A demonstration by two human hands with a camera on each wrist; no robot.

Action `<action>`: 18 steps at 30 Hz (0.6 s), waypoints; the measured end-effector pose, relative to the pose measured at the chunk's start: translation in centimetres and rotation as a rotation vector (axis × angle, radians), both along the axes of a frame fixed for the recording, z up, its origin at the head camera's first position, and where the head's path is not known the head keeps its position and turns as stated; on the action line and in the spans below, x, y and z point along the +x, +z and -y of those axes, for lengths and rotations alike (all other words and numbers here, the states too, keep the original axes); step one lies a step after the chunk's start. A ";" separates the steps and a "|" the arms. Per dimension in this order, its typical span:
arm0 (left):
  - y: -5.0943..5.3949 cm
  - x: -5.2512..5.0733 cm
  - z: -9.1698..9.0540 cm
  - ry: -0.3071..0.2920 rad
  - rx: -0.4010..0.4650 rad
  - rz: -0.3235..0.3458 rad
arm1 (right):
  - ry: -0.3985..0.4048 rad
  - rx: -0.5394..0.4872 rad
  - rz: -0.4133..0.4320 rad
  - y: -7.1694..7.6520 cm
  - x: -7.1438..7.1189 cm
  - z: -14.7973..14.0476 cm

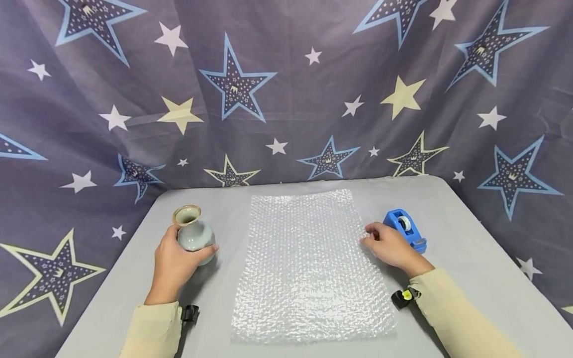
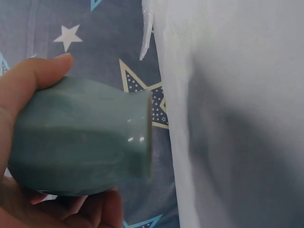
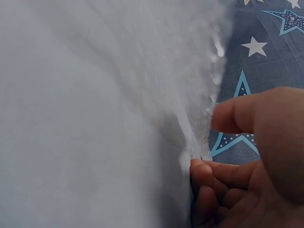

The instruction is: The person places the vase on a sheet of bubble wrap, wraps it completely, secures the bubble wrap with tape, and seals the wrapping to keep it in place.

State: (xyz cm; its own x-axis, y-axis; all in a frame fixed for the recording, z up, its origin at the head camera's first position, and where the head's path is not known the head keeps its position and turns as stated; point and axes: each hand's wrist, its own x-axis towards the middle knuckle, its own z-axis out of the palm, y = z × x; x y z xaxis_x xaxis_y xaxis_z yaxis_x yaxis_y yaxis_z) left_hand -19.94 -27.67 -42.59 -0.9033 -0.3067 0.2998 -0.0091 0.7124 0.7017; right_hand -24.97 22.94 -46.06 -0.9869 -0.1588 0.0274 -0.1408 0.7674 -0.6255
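Observation:
My left hand [image 1: 176, 266] grips a pale green-grey vase [image 1: 197, 235] above the table's left side, its brown-rimmed mouth tilted upward. In the left wrist view the thumb and fingers of my hand [image 2: 28, 137] lie round the vase [image 2: 90, 135]. A sheet of clear bubble wrap [image 1: 309, 268] lies flat on the table. At its right edge is my right hand [image 1: 394, 248], fingers bent, thumb and fingertips apart. Seen from the right wrist, the hand [image 3: 256, 156] has its thumb and fingertips by the edge of the wrap [image 3: 190, 71]; whether they touch it is unclear.
A blue tape dispenser [image 1: 414, 237] with a roll of tape stands just behind and to the right of my right hand. The table [image 1: 474, 278] is covered in pale cloth. A dark curtain [image 1: 286, 119] with stars hangs behind it and at both sides.

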 end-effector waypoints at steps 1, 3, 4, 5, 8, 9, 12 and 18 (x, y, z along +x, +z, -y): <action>0.0 0.0 -0.1 0.006 0.006 -0.016 | 0.002 -0.001 0.001 0.0 0.0 -0.1; -0.1 -0.1 -0.3 0.015 0.014 -0.048 | 0.001 -0.002 0.002 -0.1 -0.1 -0.2; -0.2 -0.2 -0.4 0.017 0.019 -0.062 | 0.001 -0.003 0.001 -0.2 -0.2 -0.2; -0.2 -0.3 -0.4 0.021 0.021 -0.078 | 0.001 -0.004 0.001 -0.2 -0.3 -0.3; -0.4 -0.4 -0.5 0.023 0.026 -0.108 | -0.001 -0.010 0.011 -0.3 -0.3 -0.3; -0.4 -0.4 -0.6 0.021 0.029 -0.113 | -0.002 -0.011 0.013 -0.3 -0.3 -0.3; -0.3 -0.3 -1.0 0.013 0.029 -0.113 | -0.004 -0.017 0.024 -0.4 -0.3 -0.4; 0.6 0.3 -2.5 -0.030 0.033 -0.103 | -0.003 -0.022 0.023 -0.4 -0.1 -0.3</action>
State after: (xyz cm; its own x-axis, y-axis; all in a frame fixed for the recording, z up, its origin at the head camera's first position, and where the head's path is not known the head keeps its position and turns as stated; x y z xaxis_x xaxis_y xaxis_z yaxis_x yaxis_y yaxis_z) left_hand -19.66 -25.14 -41.94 -0.8772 -0.2914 0.3816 0.0854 0.6875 0.7212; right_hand -25.04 23.21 -46.43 -0.9878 -0.1554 0.0080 -0.1238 0.7539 -0.6453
